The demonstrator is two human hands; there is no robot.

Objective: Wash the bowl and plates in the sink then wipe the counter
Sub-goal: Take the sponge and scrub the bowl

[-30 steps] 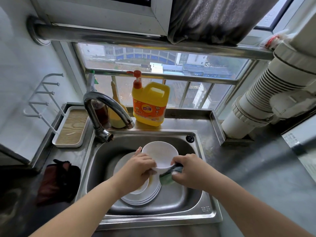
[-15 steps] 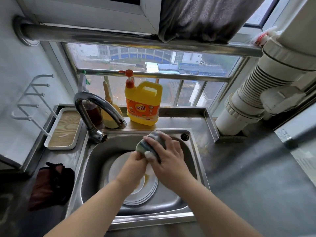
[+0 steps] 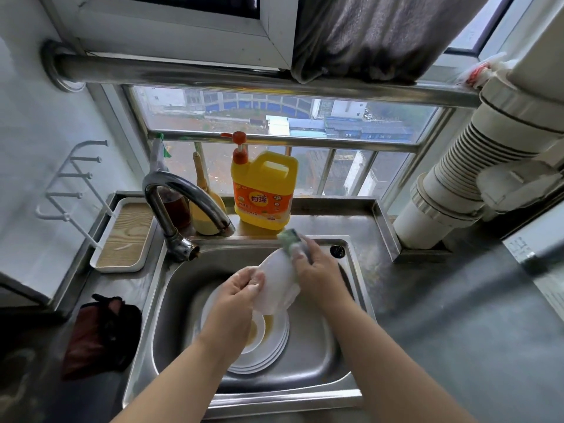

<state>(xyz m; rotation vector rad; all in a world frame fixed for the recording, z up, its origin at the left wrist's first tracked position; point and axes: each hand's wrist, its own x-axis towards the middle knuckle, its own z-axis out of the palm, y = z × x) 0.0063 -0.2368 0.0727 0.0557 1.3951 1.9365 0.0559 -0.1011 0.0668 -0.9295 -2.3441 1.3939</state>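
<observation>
Right now the white bowl (image 3: 279, 283) is held tipped on its side above the sink (image 3: 323, 355), over the stack of plates (image 3: 274, 346) that lies in the basin with yellowish residue on the top one. The left hand (image 3: 241, 288) pinches the bowl's near rim with curled fingers, while the right hand (image 3: 317, 270) grips a green scouring sponge (image 3: 291, 239) and presses it against the bowl's far edge. The likeliest trouble is a slip: a wet, soapy rim held only by fingertips could twist free under the sponge's pressure and drop onto the plates below, chipping either. Room is tight at the back, where the faucet (image 3: 189, 203) curves over the basin's left corner and the yellow detergent bottle (image 3: 264, 190) stands just behind the rim, so a wide scrubbing stroke could knock them. The steel table (image 3: 457, 315) to the right offers open space, whereas a dark cloth (image 3: 100, 334) occupies the left side.
</observation>
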